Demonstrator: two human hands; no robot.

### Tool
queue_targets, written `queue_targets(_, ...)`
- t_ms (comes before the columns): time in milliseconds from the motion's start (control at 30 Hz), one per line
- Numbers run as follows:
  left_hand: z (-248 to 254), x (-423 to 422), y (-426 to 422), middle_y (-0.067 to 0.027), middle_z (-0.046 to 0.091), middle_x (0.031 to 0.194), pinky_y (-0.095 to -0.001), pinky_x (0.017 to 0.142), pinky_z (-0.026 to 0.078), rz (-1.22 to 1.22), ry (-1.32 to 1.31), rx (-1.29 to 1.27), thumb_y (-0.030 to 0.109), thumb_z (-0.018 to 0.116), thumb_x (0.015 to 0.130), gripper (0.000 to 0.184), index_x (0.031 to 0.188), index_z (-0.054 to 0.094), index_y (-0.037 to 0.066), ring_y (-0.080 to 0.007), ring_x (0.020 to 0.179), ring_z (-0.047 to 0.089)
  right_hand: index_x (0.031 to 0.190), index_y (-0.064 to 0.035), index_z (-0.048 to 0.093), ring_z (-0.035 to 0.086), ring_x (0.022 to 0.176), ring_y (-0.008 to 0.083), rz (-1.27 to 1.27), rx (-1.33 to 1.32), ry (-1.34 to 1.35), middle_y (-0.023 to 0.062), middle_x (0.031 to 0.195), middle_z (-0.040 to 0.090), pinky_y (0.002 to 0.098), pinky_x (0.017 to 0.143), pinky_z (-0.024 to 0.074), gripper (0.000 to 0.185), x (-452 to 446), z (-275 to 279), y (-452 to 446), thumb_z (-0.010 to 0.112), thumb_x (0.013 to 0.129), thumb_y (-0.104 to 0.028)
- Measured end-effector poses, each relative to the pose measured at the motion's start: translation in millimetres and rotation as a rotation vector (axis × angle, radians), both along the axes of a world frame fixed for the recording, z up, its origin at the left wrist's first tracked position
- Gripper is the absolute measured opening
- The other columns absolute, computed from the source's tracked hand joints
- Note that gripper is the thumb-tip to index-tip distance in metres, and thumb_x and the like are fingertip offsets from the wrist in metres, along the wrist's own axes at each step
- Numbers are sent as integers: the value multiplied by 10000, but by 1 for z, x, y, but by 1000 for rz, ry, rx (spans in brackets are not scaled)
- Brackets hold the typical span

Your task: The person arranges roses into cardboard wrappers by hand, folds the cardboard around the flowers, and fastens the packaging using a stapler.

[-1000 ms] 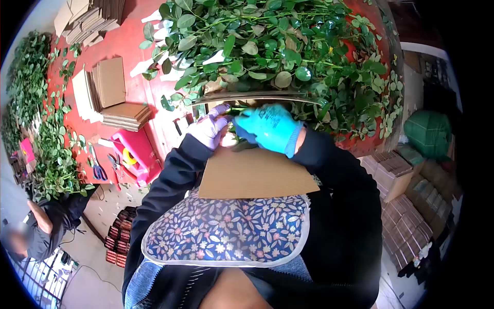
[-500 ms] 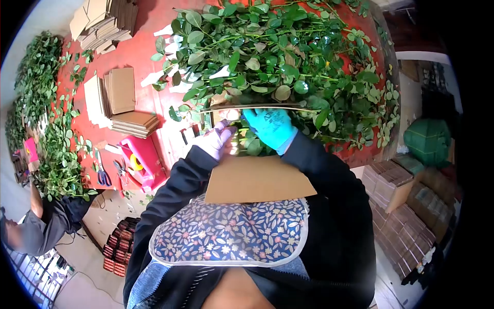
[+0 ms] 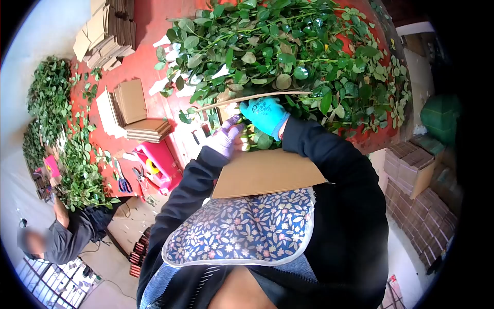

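An open cardboard wrapper lies before me, its front flap (image 3: 267, 172) toward my apron and its back edge (image 3: 257, 97) upright beyond my hands. Between these sides are leafy rose stems (image 3: 263, 140) with pale blooms (image 3: 241, 144) at their left end. My left hand (image 3: 225, 139), in a lavender glove, has its fingers bent and closed beside the blooms. In a teal glove, my right hand (image 3: 266, 116) is curled over the stems just right of them. What lies under the fingers of either hand is hidden.
A large heap of leafy stems (image 3: 288, 56) covers the table beyond. Folded cardboard (image 3: 131, 103) and a pink holder (image 3: 159, 167) stand left, near scissors (image 3: 122, 180). Another person (image 3: 72, 237) is at far left; stacked boxes (image 3: 422, 216) stand right.
The view has shifted, so most things sit a little farther right. Both hands remain inside the wrapper, the fingers moving slightly. The wrapper's back edge is tilted more.
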State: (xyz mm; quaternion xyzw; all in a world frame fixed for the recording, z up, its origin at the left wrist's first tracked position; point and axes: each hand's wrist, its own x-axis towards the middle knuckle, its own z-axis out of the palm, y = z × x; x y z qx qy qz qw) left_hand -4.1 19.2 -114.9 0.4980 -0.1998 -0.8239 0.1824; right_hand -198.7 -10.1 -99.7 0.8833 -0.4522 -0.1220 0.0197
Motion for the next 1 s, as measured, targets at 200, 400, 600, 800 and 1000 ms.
queue_targets(200, 11, 10, -20, -176, 632, 1071, -391, 749, 548, -515, -644, -1424, 25, 656, 788, 285, 1068, 643, 70, -325, 908, 655, 1122, -34, 561, 640, 605, 252, 25, -13, -95, 87, 791, 610, 484, 427, 481, 294, -4, -10, 2, 512, 849, -131)
queue_targets(400, 8, -1, -27, -148, 620, 1198, -403, 811, 548, -547, -717, -1480, 70, 668, 793, 292, 1082, 651, 100, -333, 978, 651, 1105, 16, 567, 625, 571, 260, 56, -95, -205, 86, 679, 613, 448, 410, 438, 306, -5, -18, 5, 518, 866, -168)
queue_targets(600, 0, -3, -25, -104, 640, 1104, -407, 687, 562, -523, -842, -1531, 121, 701, 739, 236, 972, 668, 138, -307, 877, 662, 1253, -16, 525, 635, 820, 262, 50, -44, -376, 194, 1189, 594, 407, 675, 498, 437, -22, -6, 17, 496, 846, -171)
queue_targets(800, 2, -1, -28, -123, 651, 1039, -430, 794, 527, -498, -755, -1574, 150, 730, 745, 293, 1032, 679, 121, -338, 940, 635, 1235, -14, 532, 612, 928, 331, -20, 342, -433, 189, 1196, 572, 428, 839, 506, 377, -33, 35, 15, 466, 905, -186)
queue_targets(1000, 14, -4, -25, -130, 637, 1094, -445, 857, 495, -556, -713, -1320, 145, 693, 797, 353, 1144, 628, 122, -353, 996, 615, 1275, -91, 569, 567, 1118, 267, -368, 614, -1050, 134, 1261, 580, 398, 966, 465, 323, -36, 2, 27, 504, 979, -201)
